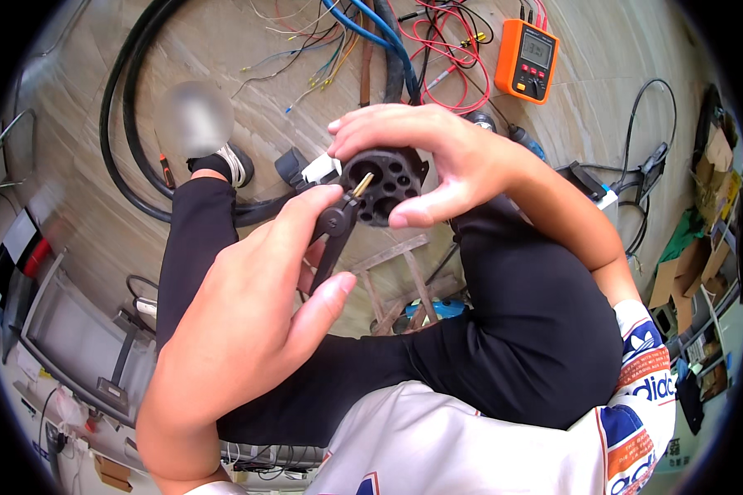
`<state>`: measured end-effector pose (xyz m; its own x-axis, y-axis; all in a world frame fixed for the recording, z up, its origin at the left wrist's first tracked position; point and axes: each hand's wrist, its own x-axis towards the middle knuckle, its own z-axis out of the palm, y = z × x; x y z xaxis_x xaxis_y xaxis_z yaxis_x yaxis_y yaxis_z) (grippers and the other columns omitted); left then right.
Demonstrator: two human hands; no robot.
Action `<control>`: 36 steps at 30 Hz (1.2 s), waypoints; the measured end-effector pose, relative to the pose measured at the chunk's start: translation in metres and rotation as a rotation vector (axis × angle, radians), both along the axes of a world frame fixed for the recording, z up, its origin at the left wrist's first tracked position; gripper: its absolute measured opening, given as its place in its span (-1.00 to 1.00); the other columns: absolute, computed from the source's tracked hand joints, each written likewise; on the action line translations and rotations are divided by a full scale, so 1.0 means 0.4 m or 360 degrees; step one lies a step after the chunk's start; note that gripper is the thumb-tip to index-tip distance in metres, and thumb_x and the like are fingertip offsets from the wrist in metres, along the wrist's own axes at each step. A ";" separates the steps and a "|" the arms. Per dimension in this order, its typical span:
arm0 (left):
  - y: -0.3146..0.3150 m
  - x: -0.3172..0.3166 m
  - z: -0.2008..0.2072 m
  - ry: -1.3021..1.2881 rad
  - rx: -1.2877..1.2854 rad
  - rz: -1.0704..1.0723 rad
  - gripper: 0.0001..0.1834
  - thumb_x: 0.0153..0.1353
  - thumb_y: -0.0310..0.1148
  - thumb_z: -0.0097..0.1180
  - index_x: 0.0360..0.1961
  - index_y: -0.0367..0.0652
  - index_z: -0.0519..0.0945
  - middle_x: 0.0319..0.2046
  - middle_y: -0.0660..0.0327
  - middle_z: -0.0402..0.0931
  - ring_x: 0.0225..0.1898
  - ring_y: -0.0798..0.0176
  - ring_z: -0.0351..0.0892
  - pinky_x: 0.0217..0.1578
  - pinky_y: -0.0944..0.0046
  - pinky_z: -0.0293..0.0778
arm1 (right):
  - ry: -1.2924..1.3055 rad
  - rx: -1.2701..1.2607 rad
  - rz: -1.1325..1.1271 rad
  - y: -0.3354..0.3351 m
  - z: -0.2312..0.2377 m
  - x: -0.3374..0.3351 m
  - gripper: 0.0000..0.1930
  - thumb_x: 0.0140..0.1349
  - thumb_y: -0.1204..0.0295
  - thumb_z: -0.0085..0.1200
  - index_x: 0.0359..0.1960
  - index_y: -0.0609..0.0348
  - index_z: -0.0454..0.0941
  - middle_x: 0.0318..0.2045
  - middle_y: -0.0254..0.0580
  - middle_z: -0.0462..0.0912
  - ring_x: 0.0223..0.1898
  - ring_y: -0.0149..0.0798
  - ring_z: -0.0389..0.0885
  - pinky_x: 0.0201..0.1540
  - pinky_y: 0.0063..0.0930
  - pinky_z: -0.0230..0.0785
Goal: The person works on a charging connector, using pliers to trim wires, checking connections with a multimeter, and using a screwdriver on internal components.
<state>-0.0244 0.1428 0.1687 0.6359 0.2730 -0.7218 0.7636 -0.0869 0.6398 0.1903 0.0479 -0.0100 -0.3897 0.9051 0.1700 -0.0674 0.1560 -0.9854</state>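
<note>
My left hand (248, 305) is closed on a pair of black-handled pliers (334, 221), thumb on one handle and fingers on the other side. At the jaws sits a slim brass-coloured pin (363, 183), over the face of a round black connector (381, 203). That connector has several holes of different sizes. Whether the pin is inside one of them, I cannot tell. From above and behind, my right hand (458, 157) grips the connector, its thumb at the lower right rim. The connector's back is hidden.
An orange multimeter (528, 62) lies at the far right beside tangled red test leads (446, 41). Blue cables (380, 37), loose thin wires (322, 70) and a thick black cable (111, 124) cover the floor ahead. A small screwdriver (167, 171) lies left; a wooden stool (413, 272) stands between my legs.
</note>
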 end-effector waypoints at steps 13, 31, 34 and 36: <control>0.079 -0.014 -0.033 0.0042 -0.0575 0.0705 -0.80 0.35 -0.40 0.23 -0.15 -0.23 0.47 -0.39 0.29 0.52 -0.34 0.40 0.59 -0.27 0.36 0.53 | 0.0211 -0.0446 -0.0201 0.025 0.037 -0.005 -0.03 0.13 0.34 0.37 0.53 0.29 0.07 0.16 -0.04 0.61 0.18 -0.26 0.56 0.34 -0.33 0.32; 0.188 0.083 -0.167 -0.0461 -0.1279 0.0879 -0.61 0.36 -0.21 0.21 0.01 -0.28 0.45 -0.34 0.08 0.63 -0.49 0.15 0.73 -0.55 0.39 0.64 | 0.0045 -0.0371 -0.0571 0.033 0.033 -0.021 0.20 0.09 0.42 0.43 0.59 0.21 -0.29 -0.08 -0.05 0.76 -0.03 -0.14 0.75 0.14 -0.34 0.50; 0.167 0.082 -0.203 -0.0515 -0.1353 0.0969 -0.56 0.31 -0.30 0.28 0.09 -0.30 0.45 -0.20 0.00 0.66 -0.31 0.08 0.80 -0.35 0.34 0.75 | 0.0191 -0.0481 -0.0578 0.027 0.024 -0.026 0.24 0.07 0.29 0.50 0.59 0.21 -0.28 -0.10 0.02 0.75 -0.05 -0.11 0.75 0.07 -0.31 0.53; 0.156 0.086 -0.219 -0.0473 -0.1436 0.1001 -0.51 0.25 -0.43 0.34 0.16 -0.30 0.46 -0.11 -0.01 0.67 -0.21 0.10 0.79 -0.22 0.32 0.75 | 0.0281 -0.0477 -0.0614 0.021 0.018 -0.035 0.29 0.04 0.14 0.55 0.58 0.21 -0.26 -0.12 0.06 0.75 -0.07 -0.10 0.76 0.01 -0.28 0.56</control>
<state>0.0099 0.2053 0.0809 0.7483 0.0617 -0.6605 0.3168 0.8416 0.4375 0.1764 0.0563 -0.0029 -0.0065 0.9963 -0.0857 -0.2302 -0.0849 -0.9694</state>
